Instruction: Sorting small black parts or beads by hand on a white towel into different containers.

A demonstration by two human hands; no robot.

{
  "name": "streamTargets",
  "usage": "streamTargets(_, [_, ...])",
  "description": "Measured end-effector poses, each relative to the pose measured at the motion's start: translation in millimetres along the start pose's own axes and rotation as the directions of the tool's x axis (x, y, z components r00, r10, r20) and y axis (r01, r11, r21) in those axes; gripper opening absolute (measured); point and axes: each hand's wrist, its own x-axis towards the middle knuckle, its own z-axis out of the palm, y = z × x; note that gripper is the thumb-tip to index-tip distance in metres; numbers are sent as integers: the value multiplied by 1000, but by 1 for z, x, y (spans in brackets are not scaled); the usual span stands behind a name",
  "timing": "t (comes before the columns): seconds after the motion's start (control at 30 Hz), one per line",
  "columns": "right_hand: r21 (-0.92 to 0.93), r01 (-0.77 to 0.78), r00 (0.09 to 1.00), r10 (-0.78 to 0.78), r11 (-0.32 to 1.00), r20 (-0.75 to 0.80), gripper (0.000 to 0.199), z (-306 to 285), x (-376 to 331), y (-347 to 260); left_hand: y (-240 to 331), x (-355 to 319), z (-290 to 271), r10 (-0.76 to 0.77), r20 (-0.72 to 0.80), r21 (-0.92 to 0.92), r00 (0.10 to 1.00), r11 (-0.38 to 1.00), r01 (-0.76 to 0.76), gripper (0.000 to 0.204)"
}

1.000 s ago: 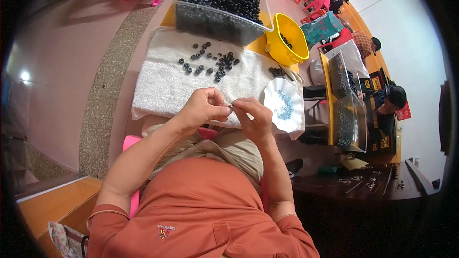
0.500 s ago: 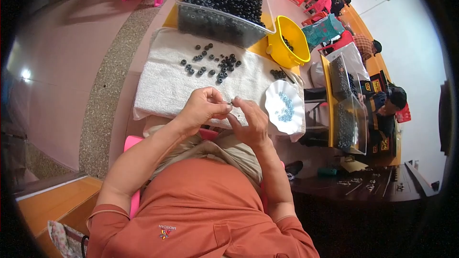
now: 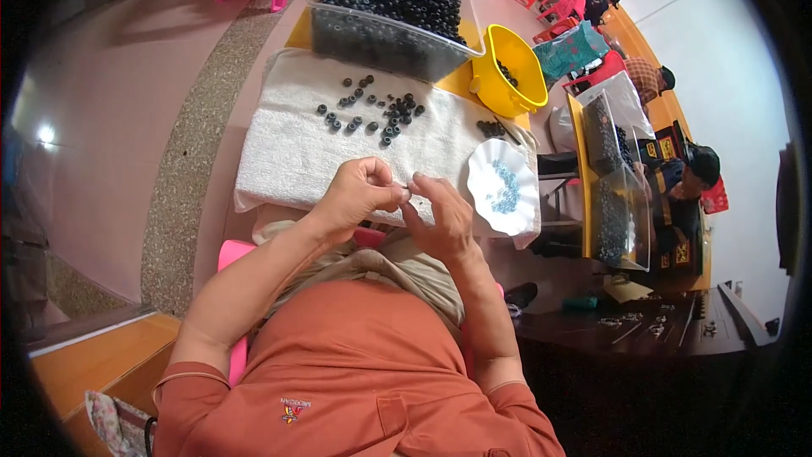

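Observation:
Above the towel's near edge, my left hand (image 3: 359, 196) is closed in a pinch, thumb against forefinger. A small dark piece (image 3: 406, 191) shows at its fingertips, too small to make out fully. My right hand (image 3: 446, 216) meets it from the other side, forefinger and thumb bent around the same piece. Beyond the hands, loose black round beads (image 3: 392, 129) with holes lie scattered on a white towel (image 3: 288, 156). To the right of my right hand sits a white scalloped dish (image 3: 479, 171) holding tiny pale-blue bits (image 3: 506, 190).
A clear plastic bin (image 3: 372, 36) full of black beads stands at the table's far side. Beside it is a yellow basket (image 3: 491, 95). A small dark cluster (image 3: 491, 129) lies above the dish. At right, another person (image 3: 689, 173) sits by clear bins (image 3: 620, 216).
Both hands stay together at nearly the same spot. The fingertips have shifted slightly around the small dark piece, and the whole view has moved a little.

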Motion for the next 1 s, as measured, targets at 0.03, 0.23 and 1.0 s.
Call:
streamTargets(0.03, [8, -16, 1000, 16, 1000, 13, 48, 0, 0, -1, 1, 0, 0, -4, 14, -20, 1000, 1000, 4, 19])
streamTargets(0.23, [29, -43, 999, 42, 999, 23, 40, -3, 0, -4, 1, 0, 0, -45, 37, -68, 998, 997, 47, 19])
streamTargets(1.0, [125, -204, 979, 203, 971, 20, 31, 3, -1, 5, 6, -3, 3, -99, 9, -90, 995, 991, 100, 18])
